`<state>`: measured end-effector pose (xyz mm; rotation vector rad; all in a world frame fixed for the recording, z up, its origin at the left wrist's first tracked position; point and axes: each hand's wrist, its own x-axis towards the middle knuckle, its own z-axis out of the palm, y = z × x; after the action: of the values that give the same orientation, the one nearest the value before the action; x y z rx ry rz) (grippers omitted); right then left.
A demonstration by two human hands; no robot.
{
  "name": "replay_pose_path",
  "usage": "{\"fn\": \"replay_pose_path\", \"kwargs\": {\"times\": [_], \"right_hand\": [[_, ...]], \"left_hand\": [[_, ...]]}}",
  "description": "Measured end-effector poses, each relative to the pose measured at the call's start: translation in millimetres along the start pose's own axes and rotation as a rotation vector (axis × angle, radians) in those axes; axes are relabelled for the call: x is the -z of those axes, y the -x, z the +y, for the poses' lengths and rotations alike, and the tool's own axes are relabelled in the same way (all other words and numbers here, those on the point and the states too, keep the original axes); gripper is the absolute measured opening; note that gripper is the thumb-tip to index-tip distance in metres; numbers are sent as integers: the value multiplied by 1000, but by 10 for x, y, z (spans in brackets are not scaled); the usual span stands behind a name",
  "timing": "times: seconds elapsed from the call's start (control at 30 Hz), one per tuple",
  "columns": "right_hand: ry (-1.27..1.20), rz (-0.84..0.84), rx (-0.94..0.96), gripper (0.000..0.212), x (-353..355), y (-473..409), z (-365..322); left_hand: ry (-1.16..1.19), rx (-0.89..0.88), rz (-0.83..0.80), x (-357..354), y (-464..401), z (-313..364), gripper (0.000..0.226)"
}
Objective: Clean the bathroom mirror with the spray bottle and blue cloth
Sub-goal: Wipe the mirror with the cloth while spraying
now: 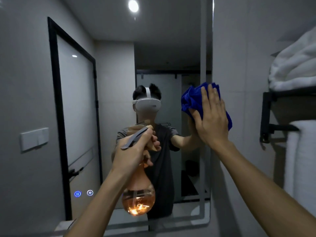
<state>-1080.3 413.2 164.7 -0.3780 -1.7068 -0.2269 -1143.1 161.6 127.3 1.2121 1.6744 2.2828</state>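
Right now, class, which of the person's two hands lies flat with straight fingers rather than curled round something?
The right hand, pressing the bunched blue cloth against the mirror; the left hand grips the amber spray bottle.

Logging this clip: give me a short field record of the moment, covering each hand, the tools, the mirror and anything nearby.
left hand: grips the spray bottle's neck
spray bottle: amber, partly filled, held upright before the glass
right hand: flat, fingers straight, presses the blue cloth
blue cloth: bunched against the mirror's right edge
mirror: two lit touch icons at lower left
white towels: folded on black wall rack, right
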Motion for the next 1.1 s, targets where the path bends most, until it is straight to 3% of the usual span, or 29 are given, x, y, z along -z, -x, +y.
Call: {"fn": "replay_pose_path", "kwargs": {"times": [0.3, 0.5, 0.67, 0.8, 0.93, 1.0, 1.1], "right_hand": [[19, -41, -27, 68, -153, 813, 37], [-13, -27, -32, 68, -136, 635, -24], [6, 30, -142, 70, -129, 26, -454], [54, -50, 132, 73, -273, 298, -828], [140, -132, 477, 76, -365, 1135, -567], [196, -130, 528, 75, -328, 1342, -238], [223, -90, 442, 72, -235, 1235, 110]], "left_hand": [[-28, 64, 16, -9, 123, -346, 22], [-37, 70, 11, 120, 124, -356, 30], [20, 12, 15, 245, 87, -270, 21], [61, -29, 42, 290, 75, -201, 21], [54, -35, 77, 325, 81, -189, 20], [19, -39, 77, 330, 86, -185, 21], [-4, -57, 75, 323, 90, -161, 21]]}}
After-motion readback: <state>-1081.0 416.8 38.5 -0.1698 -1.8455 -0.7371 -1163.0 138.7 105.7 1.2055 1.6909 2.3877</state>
